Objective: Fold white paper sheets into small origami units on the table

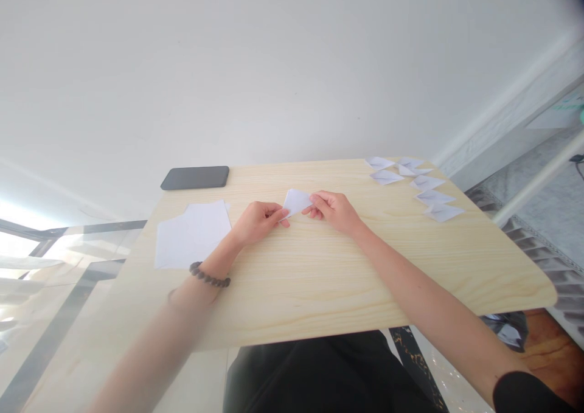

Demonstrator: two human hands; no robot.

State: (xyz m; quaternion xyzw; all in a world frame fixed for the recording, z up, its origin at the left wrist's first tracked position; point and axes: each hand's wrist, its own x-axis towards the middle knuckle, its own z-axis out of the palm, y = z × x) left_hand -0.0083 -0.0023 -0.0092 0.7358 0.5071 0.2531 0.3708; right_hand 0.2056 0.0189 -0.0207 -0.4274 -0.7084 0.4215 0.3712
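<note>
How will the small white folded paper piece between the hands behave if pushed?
Probably very light: the left hand and right hand hold the small white folded paper piece by fingertips alone. Likely stiffer along its folds than a flat sheet. It would probably slide, not roll, on the smooth pale wooden table.

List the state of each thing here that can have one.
small paper: pinched by both hands
left hand: closed on the small paper
right hand: closed on the small paper
paper sheets: flat, unfolded, stacked
folded pieces: folded, lying loose
phone: dark, lying flat
</note>
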